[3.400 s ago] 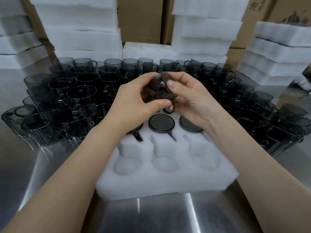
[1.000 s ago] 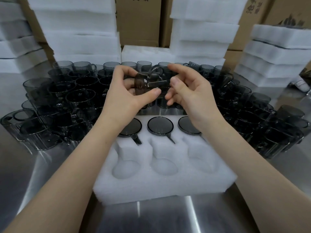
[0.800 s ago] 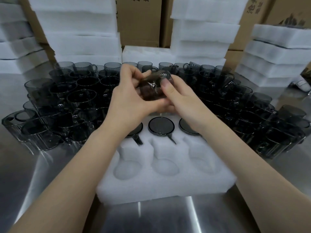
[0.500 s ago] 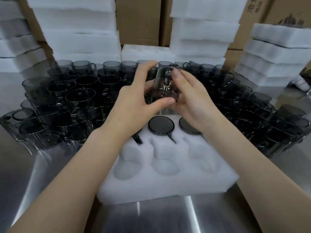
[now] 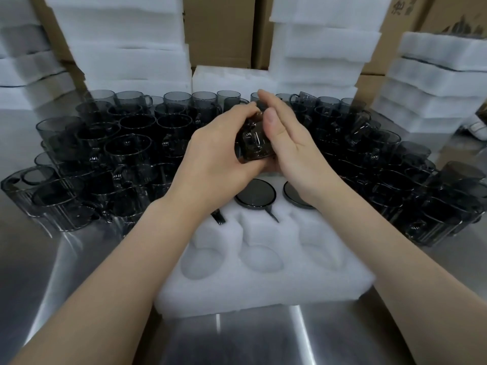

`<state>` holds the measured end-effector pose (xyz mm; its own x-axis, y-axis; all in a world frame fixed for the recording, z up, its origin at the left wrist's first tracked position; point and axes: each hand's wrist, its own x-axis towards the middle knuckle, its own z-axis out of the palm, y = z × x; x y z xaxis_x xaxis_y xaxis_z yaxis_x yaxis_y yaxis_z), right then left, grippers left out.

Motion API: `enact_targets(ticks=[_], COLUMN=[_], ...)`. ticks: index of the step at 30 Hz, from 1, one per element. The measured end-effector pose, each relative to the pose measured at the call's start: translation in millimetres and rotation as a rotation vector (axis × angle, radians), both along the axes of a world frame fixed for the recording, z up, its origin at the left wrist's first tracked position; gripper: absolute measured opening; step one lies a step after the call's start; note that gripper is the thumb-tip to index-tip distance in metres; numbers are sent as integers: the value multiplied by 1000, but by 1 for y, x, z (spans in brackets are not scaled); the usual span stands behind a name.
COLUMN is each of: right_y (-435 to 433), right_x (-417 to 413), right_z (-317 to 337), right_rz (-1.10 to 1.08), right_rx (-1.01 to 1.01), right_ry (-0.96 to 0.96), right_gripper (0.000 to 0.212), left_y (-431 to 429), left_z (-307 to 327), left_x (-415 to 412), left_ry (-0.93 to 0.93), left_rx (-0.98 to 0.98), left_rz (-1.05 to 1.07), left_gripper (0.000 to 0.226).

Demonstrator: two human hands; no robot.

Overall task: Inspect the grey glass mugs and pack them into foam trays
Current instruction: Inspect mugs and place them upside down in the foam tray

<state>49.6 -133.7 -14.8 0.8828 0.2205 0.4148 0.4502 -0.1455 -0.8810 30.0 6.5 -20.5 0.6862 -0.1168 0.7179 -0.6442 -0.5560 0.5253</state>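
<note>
Smoky grey mugs (image 5: 126, 148), white foam tray (image 5: 263, 283), brown cartons (image 5: 218, 30).

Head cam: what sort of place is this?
Likely a glassware packing station: dozens of grey glass mugs crowd a steel table, with stacks of foam trays and cardboard cartons behind.
</note>
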Motion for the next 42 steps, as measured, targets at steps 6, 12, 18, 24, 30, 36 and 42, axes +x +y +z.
enact_targets(ticks=[6, 12, 18, 24, 30, 36, 42], right_y=[-6, -6, -8, -7, -6, -12, -15], right_x=[3, 5, 8, 7, 6, 8, 10], right_z=[0, -1, 3, 0, 2, 4, 2], right_rz=[-20, 65, 429, 321, 176, 311, 769], right_rx=[51, 240, 456, 366, 340, 444, 469], right_ry=[-70, 68, 451, 371, 347, 465, 661], right_gripper=[45, 41, 56, 56, 46, 45, 69], left_y=[2, 4, 5, 5, 3, 5, 5], left_z=[-1, -1, -2, -1, -1, 1, 4], left_x=[0, -1, 1, 1, -4, -7, -7], left_ry=[32, 17, 46, 65, -20, -18, 21], left_rx=[-6, -25, -85, 27, 80, 36, 31], left_rz=[-13, -54, -98, -61, -84, -207, -183], left_gripper=[67, 66, 70, 83, 73, 68, 67])
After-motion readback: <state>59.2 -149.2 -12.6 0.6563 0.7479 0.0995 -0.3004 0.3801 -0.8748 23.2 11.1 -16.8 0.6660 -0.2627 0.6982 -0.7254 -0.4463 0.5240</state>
